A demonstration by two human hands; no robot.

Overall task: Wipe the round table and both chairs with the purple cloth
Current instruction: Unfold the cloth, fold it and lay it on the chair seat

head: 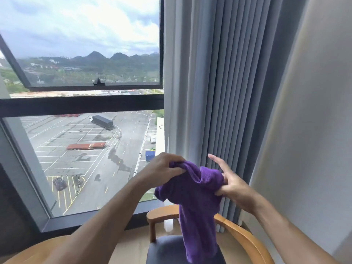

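Hands: two — left hand [162, 169], right hand [231, 184].
Purple cloth [198, 206]: one.
Wooden chair [245, 239] with dark seat: one in view.
Round table [28, 252]: one, only edge showing at lower left.
Grey curtain [228, 82]: one.
Window [82, 105]: one, with one hinged sash open.
Outside: box truck [102, 122], one; red flatbed trailer [85, 146], one; dark car [59, 184], one.
Small white bottle [168, 224] behind chair: one.

text: none legible | labels: none | signs: none | numbers: 0
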